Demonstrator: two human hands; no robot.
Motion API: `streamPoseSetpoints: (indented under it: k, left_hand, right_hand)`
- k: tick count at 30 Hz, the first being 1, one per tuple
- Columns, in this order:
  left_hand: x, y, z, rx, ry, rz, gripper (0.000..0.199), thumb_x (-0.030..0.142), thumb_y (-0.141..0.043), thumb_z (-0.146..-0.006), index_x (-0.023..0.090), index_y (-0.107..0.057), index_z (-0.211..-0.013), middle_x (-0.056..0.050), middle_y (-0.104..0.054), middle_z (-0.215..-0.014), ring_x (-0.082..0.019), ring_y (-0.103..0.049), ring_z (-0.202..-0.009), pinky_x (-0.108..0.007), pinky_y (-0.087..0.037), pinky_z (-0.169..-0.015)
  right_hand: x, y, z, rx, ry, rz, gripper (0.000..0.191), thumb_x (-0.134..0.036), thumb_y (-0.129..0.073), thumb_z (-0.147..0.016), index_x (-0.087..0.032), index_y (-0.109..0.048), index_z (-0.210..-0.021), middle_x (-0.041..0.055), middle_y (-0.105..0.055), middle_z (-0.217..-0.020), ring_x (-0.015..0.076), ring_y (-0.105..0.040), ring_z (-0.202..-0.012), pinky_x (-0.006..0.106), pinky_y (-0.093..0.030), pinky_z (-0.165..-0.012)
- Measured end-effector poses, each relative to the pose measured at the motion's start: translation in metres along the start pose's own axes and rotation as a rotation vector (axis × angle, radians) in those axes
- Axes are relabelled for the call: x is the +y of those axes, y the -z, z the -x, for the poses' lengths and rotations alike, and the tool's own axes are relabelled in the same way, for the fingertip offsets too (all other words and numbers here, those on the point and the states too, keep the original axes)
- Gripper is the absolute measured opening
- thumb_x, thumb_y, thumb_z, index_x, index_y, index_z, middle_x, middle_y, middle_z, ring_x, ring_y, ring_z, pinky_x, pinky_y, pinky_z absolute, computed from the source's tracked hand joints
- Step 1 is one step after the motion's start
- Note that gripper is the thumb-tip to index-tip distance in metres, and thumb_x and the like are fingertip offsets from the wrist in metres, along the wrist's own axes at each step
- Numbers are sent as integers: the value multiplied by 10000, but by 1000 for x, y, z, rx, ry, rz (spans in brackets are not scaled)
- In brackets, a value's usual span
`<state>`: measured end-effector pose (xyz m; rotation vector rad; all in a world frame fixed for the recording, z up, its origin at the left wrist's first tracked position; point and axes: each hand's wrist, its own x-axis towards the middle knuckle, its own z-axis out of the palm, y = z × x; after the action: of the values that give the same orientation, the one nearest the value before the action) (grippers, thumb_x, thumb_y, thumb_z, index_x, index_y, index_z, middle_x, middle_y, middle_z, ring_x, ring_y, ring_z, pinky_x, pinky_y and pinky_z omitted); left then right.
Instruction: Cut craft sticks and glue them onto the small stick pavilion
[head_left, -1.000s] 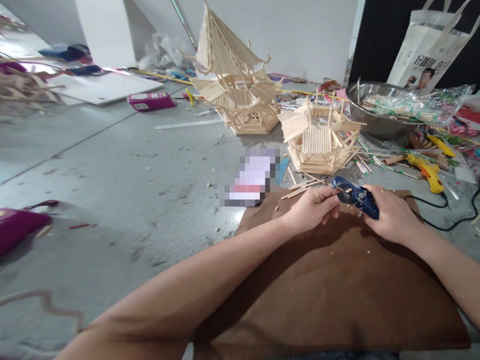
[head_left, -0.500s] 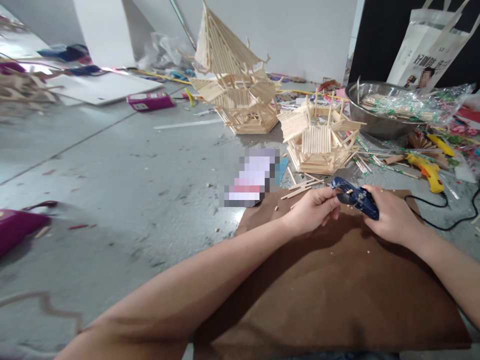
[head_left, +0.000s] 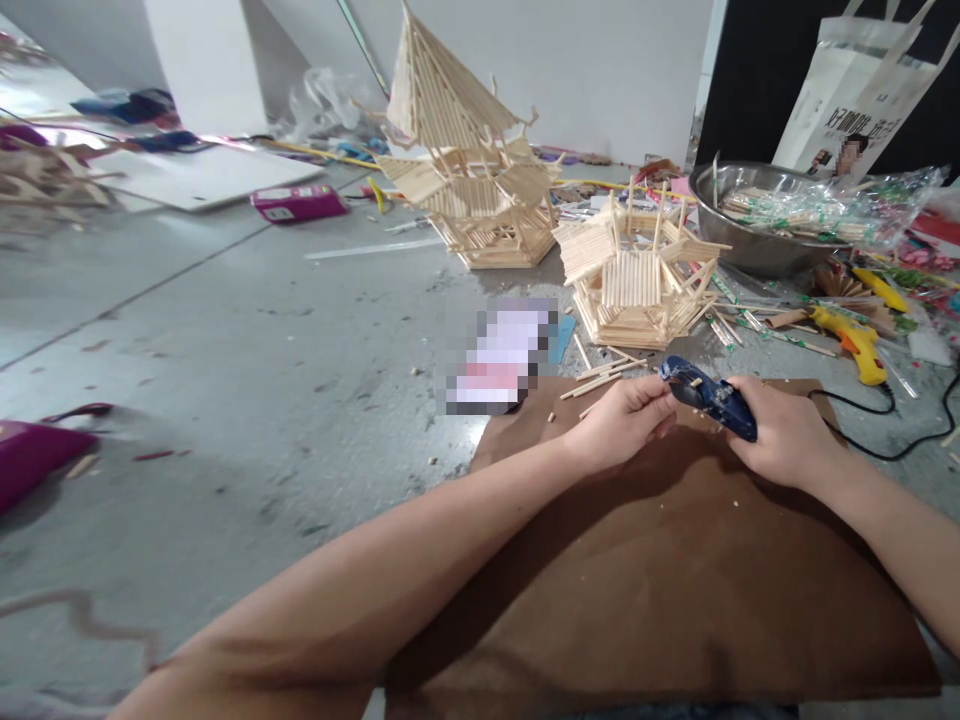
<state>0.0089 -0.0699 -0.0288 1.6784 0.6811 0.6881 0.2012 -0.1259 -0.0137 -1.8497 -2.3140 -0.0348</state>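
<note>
My right hand is wrapped round a dark blue hand tool, whose head points left. My left hand is closed in a pinch at the tool's left end; what lies between its fingers is too small to make out. A small piece of stick shows on top of the tool. Both hands are above a brown sheet. Loose wooden sticks lie just beyond my left hand. Behind them stands a low hexagonal stick model, with a taller roofed stick model farther back.
A metal bowl of wrapped sticks stands at the back right, near a white bag. A yellow glue gun with a black cord lies at the right. A blurred-out phone lies left of the sticks. Purple boxes are at the left.
The view has shifted very slightly. Both hands keep nearly the same place and hold on the blue tool.
</note>
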Motion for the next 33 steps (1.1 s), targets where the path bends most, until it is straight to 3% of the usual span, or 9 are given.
streamPoseSetpoints:
  k: [11,15,21,29,33]
  left_hand:
    - [1,-1,0,39,18,-62,284,327,-398,-829,149,-459,-616,37,-432,-502,-51,-363,-457,-170,-285,-435]
    - [-1,-5,0,88,6,-8,178,310,-456,-795,154,-492,-717,33,-483,-557,-54,-377,-446,-173,-297,-426]
    - [-1,-7,0,209,-128,-94,239,243,-447,-799,154,-485,-580,30,-410,-535,-82,-380,-535,-191,-319,-512]
    - [-2,-4,0,153,-152,-76,225,256,-445,-813,151,-520,-629,46,-349,-516,-71,-313,-495,-196,-275,-489]
    - [-4,-1,-2,135,-220,-216,251,229,-444,-808,149,-506,-578,44,-379,-484,-68,-356,-470,-189,-301,-482]
  right_hand:
    - [-5,2,-1,-59,-66,28,305,-297,-450,-716,-189,-505,-996,55,-663,-761,216,-611,-651,291,-365,-542]
    - [-7,1,-1,-60,-66,59,302,-293,-461,-707,-195,-512,-988,45,-658,-717,209,-602,-618,288,-356,-533]
    - [-8,0,-2,-12,-52,25,389,-291,-474,-702,-188,-454,-1076,70,-650,-885,237,-610,-772,314,-388,-584]
    - [-3,4,-2,-59,22,-52,434,-253,-453,-702,-174,-377,-1122,93,-602,-997,247,-587,-857,347,-417,-673]
    - [0,6,-3,-104,83,-89,475,-201,-450,-672,-146,-352,-1134,117,-577,-1009,250,-565,-885,361,-419,-726]
